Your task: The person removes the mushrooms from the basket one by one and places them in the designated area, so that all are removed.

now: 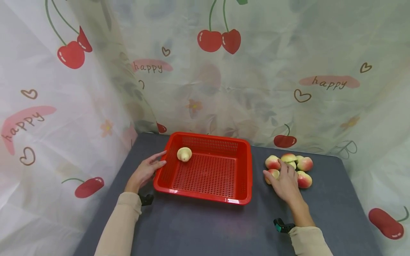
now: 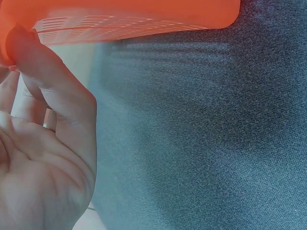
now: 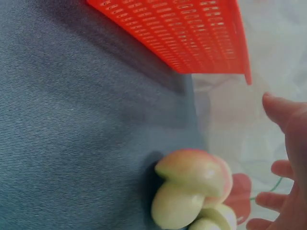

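Note:
A red plastic basket (image 1: 205, 199) with slotted sides and floor sits on the dark table. My left hand (image 1: 145, 173) holds its left rim, the thumb (image 2: 36, 52) on the edge in the left wrist view. Inside, at the back left, lies one pale yellow fruit (image 1: 184, 154) with a knobby tip. To the right of the basket is a cluster of several red-and-yellow peaches (image 1: 305, 164), seen also as peaches (image 3: 192, 167) in the right wrist view. Over the near side of that cluster is my right hand (image 1: 286, 183), fingers spread and apart from the fruit; it partly hides some.
A dark grey cloth-covered table (image 1: 192, 227) lies under everything. Pale curtains (image 1: 256, 71) printed with cherries and the word happy hang behind it and along both sides. A dark band with a small device (image 1: 283, 225) is on the right wrist.

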`<action>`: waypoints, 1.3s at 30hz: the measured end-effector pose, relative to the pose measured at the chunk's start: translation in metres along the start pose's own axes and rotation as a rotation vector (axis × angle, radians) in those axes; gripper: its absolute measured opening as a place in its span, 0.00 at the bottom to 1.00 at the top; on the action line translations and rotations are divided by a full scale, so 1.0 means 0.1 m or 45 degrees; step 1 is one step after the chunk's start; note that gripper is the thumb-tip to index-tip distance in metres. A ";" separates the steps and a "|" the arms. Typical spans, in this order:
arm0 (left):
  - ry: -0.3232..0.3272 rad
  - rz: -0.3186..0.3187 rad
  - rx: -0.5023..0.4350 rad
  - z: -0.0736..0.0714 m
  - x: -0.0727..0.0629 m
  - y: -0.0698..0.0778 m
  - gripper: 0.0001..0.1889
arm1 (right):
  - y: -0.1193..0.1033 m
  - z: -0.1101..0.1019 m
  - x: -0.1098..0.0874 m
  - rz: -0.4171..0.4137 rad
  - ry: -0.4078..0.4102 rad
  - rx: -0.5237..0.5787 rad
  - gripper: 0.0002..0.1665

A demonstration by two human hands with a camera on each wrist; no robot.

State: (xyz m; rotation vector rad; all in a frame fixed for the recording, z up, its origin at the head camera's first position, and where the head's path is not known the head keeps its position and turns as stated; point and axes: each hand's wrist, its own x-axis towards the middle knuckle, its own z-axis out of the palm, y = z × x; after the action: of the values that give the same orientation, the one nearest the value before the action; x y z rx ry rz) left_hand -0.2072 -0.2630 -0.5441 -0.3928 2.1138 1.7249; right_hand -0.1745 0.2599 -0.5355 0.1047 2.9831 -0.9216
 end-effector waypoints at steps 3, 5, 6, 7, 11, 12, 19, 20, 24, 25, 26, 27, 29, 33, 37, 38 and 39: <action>0.000 0.002 -0.006 0.00 -0.01 0.00 0.31 | -0.05 -0.03 0.00 -0.019 0.017 -0.013 0.59; 0.001 -0.003 -0.009 0.00 -0.01 0.00 0.31 | -0.09 -0.05 -0.01 -0.040 0.037 -0.027 0.58; -0.002 0.000 -0.006 0.01 -0.01 0.00 0.31 | -0.11 -0.06 -0.01 -0.057 0.049 -0.041 0.57; -0.003 0.002 -0.004 0.01 -0.01 -0.01 0.31 | -0.13 -0.06 -0.01 -0.075 0.060 -0.055 0.57; 0.000 0.012 0.001 0.00 -0.02 -0.02 0.31 | -0.21 -0.05 -0.01 -0.128 0.086 -0.122 0.59; 0.000 0.017 0.003 0.00 -0.02 -0.02 0.31 | -0.23 -0.05 0.00 -0.139 0.089 -0.134 0.59; 0.002 0.019 0.000 0.01 -0.02 -0.01 0.31 | -0.39 -0.04 0.01 -0.180 0.057 -0.204 0.61; 0.002 0.020 0.002 0.01 -0.02 -0.01 0.31 | -0.41 -0.04 0.02 -0.184 0.043 -0.214 0.61; 0.006 0.019 -0.001 0.00 -0.02 -0.02 0.31 | -0.48 -0.02 0.05 -0.227 -0.001 -0.242 0.61; 0.008 0.018 -0.005 0.01 -0.01 -0.02 0.31 | -0.49 -0.01 0.06 -0.240 -0.005 -0.249 0.60; 0.009 0.019 -0.006 0.01 -0.01 -0.02 0.31 | -0.51 0.00 0.07 -0.252 -0.007 -0.252 0.60; 0.010 0.018 -0.007 0.01 -0.01 -0.02 0.31 | -0.53 0.01 0.07 -0.265 -0.006 -0.254 0.60; 0.009 0.020 -0.004 0.01 -0.01 -0.03 0.31 | -0.58 0.03 0.08 -0.287 -0.010 -0.255 0.59; 0.006 0.016 0.006 0.01 -0.01 -0.03 0.31 | -0.71 0.07 0.09 -0.330 -0.031 -0.268 0.58; -0.014 0.033 -0.005 0.00 -0.01 -0.03 0.31 | -0.85 0.10 0.12 -0.371 -0.049 -0.289 0.57; -0.019 0.040 -0.008 -0.01 -0.01 -0.03 0.32 | -0.89 0.11 0.12 -0.379 -0.053 -0.295 0.57; -0.026 0.047 -0.008 -0.01 -0.01 -0.03 0.32 | -0.92 0.12 0.13 -0.388 -0.058 -0.301 0.57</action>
State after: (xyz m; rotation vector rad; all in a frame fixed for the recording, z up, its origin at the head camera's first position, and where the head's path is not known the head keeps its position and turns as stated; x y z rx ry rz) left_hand -0.2047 -0.2644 -0.5458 -0.3389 2.1144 1.7489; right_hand -0.1934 0.1779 -0.4939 -0.3771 3.0886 -0.5669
